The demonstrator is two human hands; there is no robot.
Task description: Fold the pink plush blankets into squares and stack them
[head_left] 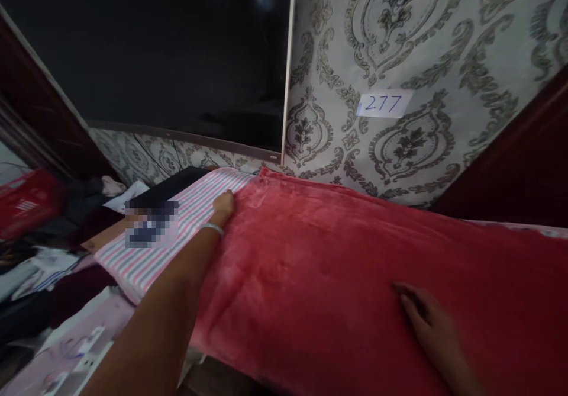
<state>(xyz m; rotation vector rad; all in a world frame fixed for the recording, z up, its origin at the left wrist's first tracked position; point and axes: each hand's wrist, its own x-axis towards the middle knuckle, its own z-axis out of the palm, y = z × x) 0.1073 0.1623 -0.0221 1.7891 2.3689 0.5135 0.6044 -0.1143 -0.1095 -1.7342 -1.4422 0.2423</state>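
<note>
Plainly, one red blanket (310, 260), one striped cloth (190, 211).
My left hand (224, 203) curls (grip? I can't tell); my right hand (426, 318) is released.

Light is dim, the black screen (168, 52) catches glare, and lower-left clutter (48, 269) blurs.

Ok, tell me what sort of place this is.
Most likely a room in a home: a large dark screen stands out against patterned wallpaper, and a plush-looking red blanket lies spread out below.
</note>
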